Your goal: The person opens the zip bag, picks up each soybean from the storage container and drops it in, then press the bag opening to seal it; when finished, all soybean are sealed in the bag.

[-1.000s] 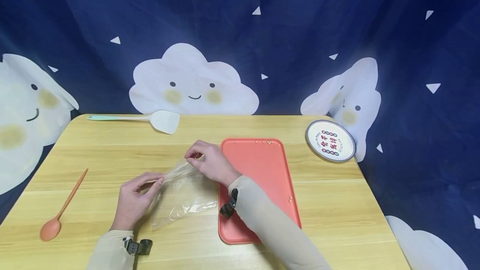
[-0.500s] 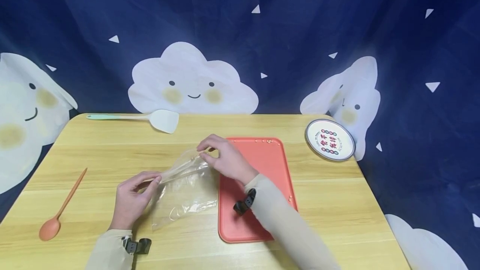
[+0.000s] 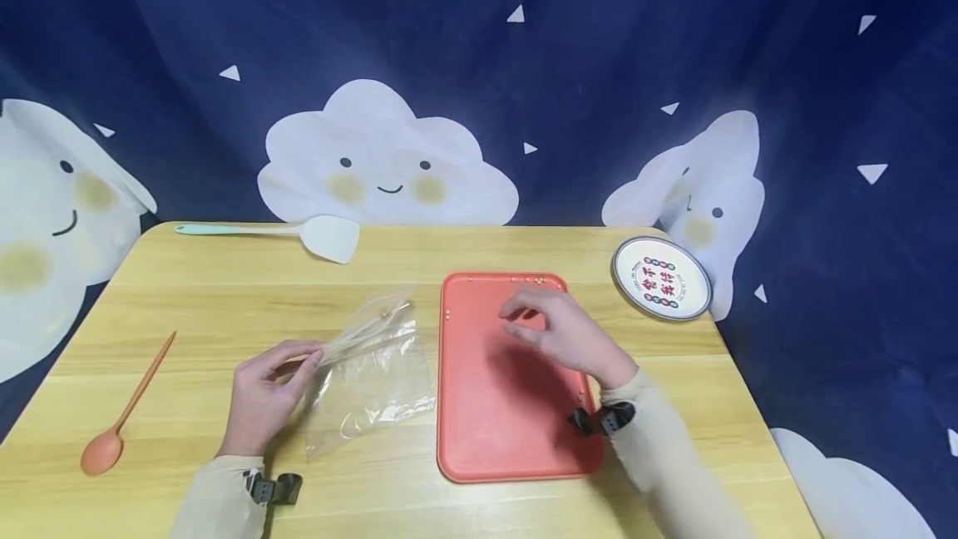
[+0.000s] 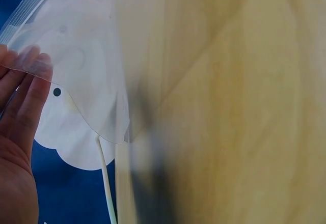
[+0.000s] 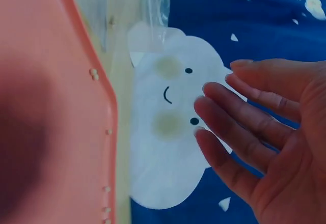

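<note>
My left hand (image 3: 262, 398) pinches the upper left edge of a clear plastic zip bag (image 3: 374, 389), which lies partly raised off the table. A few small pale bits (image 3: 385, 314) show near the bag's mouth. In the left wrist view, the clear bag (image 4: 76, 56) spreads from the fingertips. My right hand (image 3: 569, 335) hovers over the red tray (image 3: 494, 431) with loosely bent fingers. The right wrist view shows nothing between the fingers of that hand (image 5: 275, 132). Small pale round pieces (image 3: 539, 280) lie along the tray's far edge, and some more (image 5: 94, 74) at its side.
An orange spoon (image 3: 102, 452) lies at the left of the table. A white spatula (image 3: 329, 238) with a mint handle rests along the back edge. An oval plate (image 3: 662, 277) with red lettering stands at the back right, near the dark blue curtain (image 3: 561, 65).
My right hand has let go of the bag's edge and moved right, over the tray. A pair of pale pieces shows at the tray's left rim. The left hand keeps its pinch.
</note>
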### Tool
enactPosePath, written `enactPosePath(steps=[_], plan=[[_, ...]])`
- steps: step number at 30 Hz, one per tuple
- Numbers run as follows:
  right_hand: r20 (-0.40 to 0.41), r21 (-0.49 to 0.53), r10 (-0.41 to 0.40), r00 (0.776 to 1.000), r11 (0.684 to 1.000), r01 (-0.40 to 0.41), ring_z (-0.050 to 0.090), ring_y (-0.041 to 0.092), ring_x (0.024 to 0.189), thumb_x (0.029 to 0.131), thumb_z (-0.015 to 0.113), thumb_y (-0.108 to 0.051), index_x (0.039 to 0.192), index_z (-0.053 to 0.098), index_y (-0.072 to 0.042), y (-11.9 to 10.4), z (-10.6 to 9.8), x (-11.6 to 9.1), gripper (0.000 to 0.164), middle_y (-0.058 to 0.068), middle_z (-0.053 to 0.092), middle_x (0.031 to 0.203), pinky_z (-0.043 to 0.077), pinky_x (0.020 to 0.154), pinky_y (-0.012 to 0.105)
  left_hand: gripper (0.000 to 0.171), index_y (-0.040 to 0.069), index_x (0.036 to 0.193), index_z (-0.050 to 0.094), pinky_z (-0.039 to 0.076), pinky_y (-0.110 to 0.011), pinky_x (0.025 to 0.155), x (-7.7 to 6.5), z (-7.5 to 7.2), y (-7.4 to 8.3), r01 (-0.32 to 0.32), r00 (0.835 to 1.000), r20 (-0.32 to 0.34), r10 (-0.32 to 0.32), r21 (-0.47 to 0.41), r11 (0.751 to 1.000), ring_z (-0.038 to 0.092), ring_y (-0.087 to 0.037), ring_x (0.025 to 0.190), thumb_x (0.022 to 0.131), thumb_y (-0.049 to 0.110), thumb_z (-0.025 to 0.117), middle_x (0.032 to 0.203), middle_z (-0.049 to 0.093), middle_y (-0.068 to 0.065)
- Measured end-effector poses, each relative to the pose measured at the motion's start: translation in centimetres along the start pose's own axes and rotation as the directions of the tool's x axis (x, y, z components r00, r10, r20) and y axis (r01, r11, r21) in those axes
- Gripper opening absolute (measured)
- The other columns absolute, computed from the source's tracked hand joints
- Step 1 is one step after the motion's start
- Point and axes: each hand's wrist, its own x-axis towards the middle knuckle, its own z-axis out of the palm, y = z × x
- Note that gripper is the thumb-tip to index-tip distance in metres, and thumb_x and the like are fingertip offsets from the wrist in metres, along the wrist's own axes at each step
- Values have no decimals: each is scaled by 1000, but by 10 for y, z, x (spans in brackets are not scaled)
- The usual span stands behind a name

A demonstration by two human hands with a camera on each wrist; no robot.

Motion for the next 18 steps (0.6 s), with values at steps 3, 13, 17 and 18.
enactPosePath(steps=[3, 13, 17, 18], plan=[[10, 9, 34, 999, 999, -34, 62, 15, 95, 91, 71, -10, 103, 70, -14, 11, -4, -16, 13, -1, 67, 101, 55, 87, 42, 18, -12, 88, 70, 58, -19, 75, 0, 1, -1, -16, 1000, 1, 16, 14, 1000, 67, -1, 86, 76, -25, 69, 89, 69, -26], [77, -222, 133, 988, 968, -113, 61, 15, 82, 86, 76, -8, 98, 70, -11, 36, -6, -63, 14, -4, 66, 91, 57, 74, 35, 17, -12, 88, 70, 58, -19, 75, 2, 3, -1, -17, 1000, 1, 17, 18, 1000, 67, -1, 87, 76, -25, 68, 89, 69, -25], [140, -305, 161, 977, 946, -112, 61, 16, 86, 83, 77, -4, 97, 70, -11, 43, -4, -78, 16, -4, 65, 91, 57, 77, 37, 17, -12, 88, 70, 58, -18, 75, 2, 2, 0, -14, 1000, 1, 14, 23, 1000, 66, -1, 86, 76, -25, 68, 89, 69, -25], [151, -316, 157, 976, 943, -102, 61, 17, 87, 83, 76, -4, 97, 70, -11, 46, -3, -81, 16, -3, 65, 92, 57, 78, 38, 18, -12, 88, 70, 58, -18, 75, 2, 2, -1, -15, 1000, 2, 15, 27, 1000, 66, 0, 86, 76, -25, 68, 89, 69, -25]])
